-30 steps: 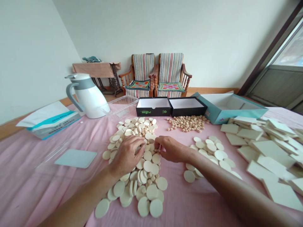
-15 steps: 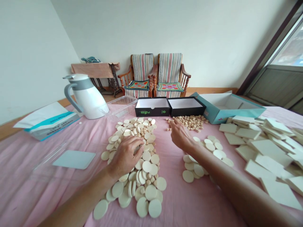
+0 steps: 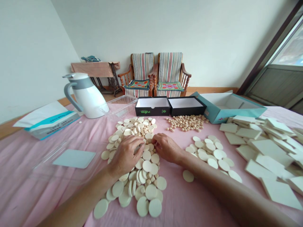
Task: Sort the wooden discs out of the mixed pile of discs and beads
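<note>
Right hand, against half a second ago: moved from the far bead pile back to the right edge of the mixed heap; the left hand has stayed put.
Pink cloth (image 3: 176,197): creased, spread under everything being handled.
Square slabs (image 3: 272,151): jumbled at the far right, well apart from both hands.
Blue box (image 3: 233,114): open-topped, behind the slabs.
Mixed heap (image 3: 146,166): pale round discs with small wooden beads among them, in a long patch before the person; some discs stand on edge, others lie flat.
Disc group (image 3: 219,154): right of the mixed heap, partly hidden by the right forearm.
Black boxes (image 3: 152,112): two, side by side beyond the heaps, white inside.
Left hand (image 3: 127,149): curled over the left side of the mixed heap, thumb apart from the fingers; whether it holds anything I cannot tell.
Right hand (image 3: 167,146): fingers bent down at the heap's right edge, facing the left; tips hidden, so a grasp cannot be confirmed.
Bead pile (image 3: 187,123): beads alone, in front of the black boxes.
Loose beads (image 3: 153,179): lodged between discs; the step in hand looks like picking through this mixture, and the next move seems to call for a fine fingertip pinch that leaves leaning discs undisturbed.
</note>
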The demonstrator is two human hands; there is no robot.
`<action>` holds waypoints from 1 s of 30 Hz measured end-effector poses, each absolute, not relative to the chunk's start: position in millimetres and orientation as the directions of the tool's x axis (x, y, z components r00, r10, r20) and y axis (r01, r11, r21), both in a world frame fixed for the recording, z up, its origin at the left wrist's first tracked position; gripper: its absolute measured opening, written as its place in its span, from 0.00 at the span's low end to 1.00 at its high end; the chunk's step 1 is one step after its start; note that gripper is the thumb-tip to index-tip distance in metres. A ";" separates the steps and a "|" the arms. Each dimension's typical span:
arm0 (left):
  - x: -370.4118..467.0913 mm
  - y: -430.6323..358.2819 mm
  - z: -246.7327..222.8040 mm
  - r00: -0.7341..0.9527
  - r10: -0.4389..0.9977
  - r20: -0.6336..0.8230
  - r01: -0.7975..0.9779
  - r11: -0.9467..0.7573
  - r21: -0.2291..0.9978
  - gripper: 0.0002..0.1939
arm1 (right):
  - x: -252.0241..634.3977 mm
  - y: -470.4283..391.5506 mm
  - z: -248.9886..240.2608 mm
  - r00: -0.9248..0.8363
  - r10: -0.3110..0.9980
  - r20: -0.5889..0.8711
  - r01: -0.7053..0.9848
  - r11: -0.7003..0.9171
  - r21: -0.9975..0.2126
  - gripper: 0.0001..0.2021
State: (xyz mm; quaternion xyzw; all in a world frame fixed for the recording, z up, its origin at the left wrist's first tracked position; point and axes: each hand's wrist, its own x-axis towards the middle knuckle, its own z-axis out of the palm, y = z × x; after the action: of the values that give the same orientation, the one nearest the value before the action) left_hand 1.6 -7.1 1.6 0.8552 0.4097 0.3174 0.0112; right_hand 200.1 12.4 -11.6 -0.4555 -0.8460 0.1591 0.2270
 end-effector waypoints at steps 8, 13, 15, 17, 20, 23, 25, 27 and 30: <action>1.6 -6.9 1.4 0.461 0.710 0.532 0.695 -0.662 0.280 0.08 | 230.1 30.5 -1.3 -0.338 0.914 0.223 0.862 0.396 -0.318 0.10; 2.3 -7.1 2.3 0.461 0.702 0.543 0.698 -0.665 0.267 0.07 | 256.2 46.3 6.4 -0.126 0.936 0.330 0.957 0.202 -0.209 0.14; 2.6 -7.3 2.9 0.460 0.701 0.544 0.698 -0.665 0.266 0.07 | 257.3 46.2 10.2 -0.115 0.924 0.365 0.954 0.205 -0.217 0.14; 2.4 -7.4 3.2 0.461 0.702 0.543 0.695 -0.666 0.270 0.07 | 251.4 41.3 13.6 -0.192 0.924 0.332 0.915 0.291 -0.280 0.12; 1.6 -7.4 2.6 0.461 0.710 0.532 0.694 -0.662 0.283 0.07 | 233.3 28.4 14.8 -0.413 0.885 0.216 0.765 0.466 -0.446 0.10; 1.2 -7.3 1.7 0.465 0.715 0.522 0.694 -0.661 0.287 0.08 | 214.8 15.9 10.3 -0.550 0.817 0.172 0.635 0.543 -0.549 0.10; 1.4 -7.3 1.7 0.469 0.713 0.522 0.690 -0.664 0.287 0.07 | 206.6 10.6 6.3 -0.546 0.821 0.169 0.621 0.532 -0.577 0.09; 1.9 -7.2 2.1 0.468 0.709 0.527 0.686 -0.667 0.289 0.07 | 202.2 8.0 3.6 -0.505 0.848 0.161 0.632 0.491 -0.600 0.08; 2.6 -7.1 2.6 0.459 0.705 0.540 0.684 -0.669 0.291 0.07 | 199.7 6.8 1.5 -0.473 0.871 0.133 0.638 0.443 -0.630 0.09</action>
State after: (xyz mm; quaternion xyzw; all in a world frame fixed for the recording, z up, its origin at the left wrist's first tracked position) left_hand 2.6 -7.1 2.6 0.8541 0.4065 0.3241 0.0163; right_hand 199.7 6.8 1.5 -0.4606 -0.8188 0.2574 0.2262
